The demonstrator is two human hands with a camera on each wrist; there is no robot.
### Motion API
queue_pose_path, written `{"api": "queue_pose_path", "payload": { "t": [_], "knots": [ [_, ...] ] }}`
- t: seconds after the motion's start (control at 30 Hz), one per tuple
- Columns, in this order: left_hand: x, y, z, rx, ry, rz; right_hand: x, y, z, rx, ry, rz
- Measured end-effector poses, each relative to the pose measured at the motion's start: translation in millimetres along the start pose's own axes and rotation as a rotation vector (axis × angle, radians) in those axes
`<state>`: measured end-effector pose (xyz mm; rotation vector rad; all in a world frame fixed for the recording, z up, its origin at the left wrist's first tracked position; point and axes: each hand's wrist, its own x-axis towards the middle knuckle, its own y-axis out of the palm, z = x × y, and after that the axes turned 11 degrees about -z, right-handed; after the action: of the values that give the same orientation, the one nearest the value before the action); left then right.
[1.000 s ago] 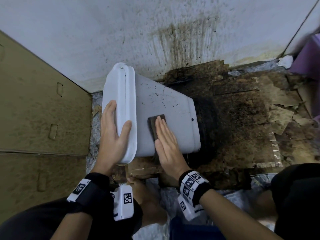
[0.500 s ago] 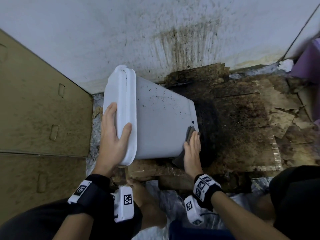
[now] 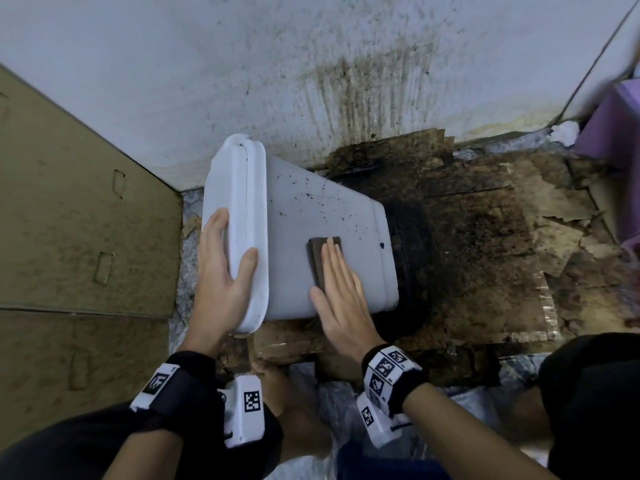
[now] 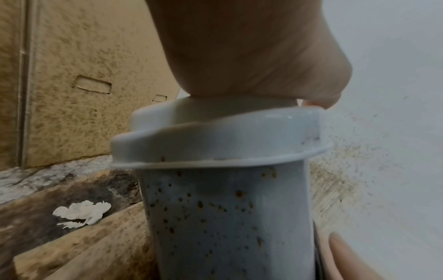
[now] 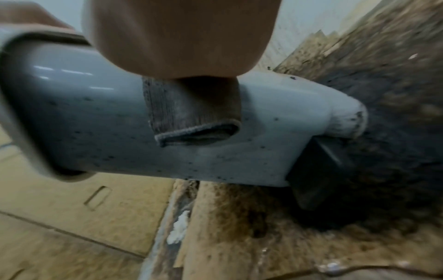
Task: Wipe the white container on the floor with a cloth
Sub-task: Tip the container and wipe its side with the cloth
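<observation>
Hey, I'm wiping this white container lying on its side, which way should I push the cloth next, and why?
Probably slide the cloth away from you toward the wall. The right hand presses it flat on the near half of the white container, dark specks cluster on the far half, and the left hand steadies the lid end.

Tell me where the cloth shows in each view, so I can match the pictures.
Head: the cloth lies mid-frame on the white container's upper side, flat under the right hand.
Left wrist: not in view; only the container's lidded end under the left hand.
Right wrist: centre, folded, below the palm.
Shared landmark: the speckled white container; the brown cardboard also shows in all three.
</observation>
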<state>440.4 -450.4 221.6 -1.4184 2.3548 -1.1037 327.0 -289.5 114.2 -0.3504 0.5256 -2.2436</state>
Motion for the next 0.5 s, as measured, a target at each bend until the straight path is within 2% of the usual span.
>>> {"api": "queue_pose_path", "payload": {
  "t": [0.17, 0.3, 0.37, 0.5],
  "knots": [
    [0.0, 2.3, -2.0, -0.005, 0.006, -0.011, 5.6, -5.3, -44.5, 0.068, 0.205, -0.043],
    [0.8, 2.7, -1.6, -0.004, -0.003, -0.003, 7.9, 2.2, -31.6, 0.103, 0.288, -0.075],
    [1.1, 1.0, 0.6, -0.004, -0.017, -0.008, 7.8, 6.9, -11.4, 0.128, 0.264, -0.063],
    [0.8, -0.5, 4.5, -0.013, -0.048, -0.011, 12.9, 11.2, 42.1, 0.199, 0.117, 0.026]
  ]
}}
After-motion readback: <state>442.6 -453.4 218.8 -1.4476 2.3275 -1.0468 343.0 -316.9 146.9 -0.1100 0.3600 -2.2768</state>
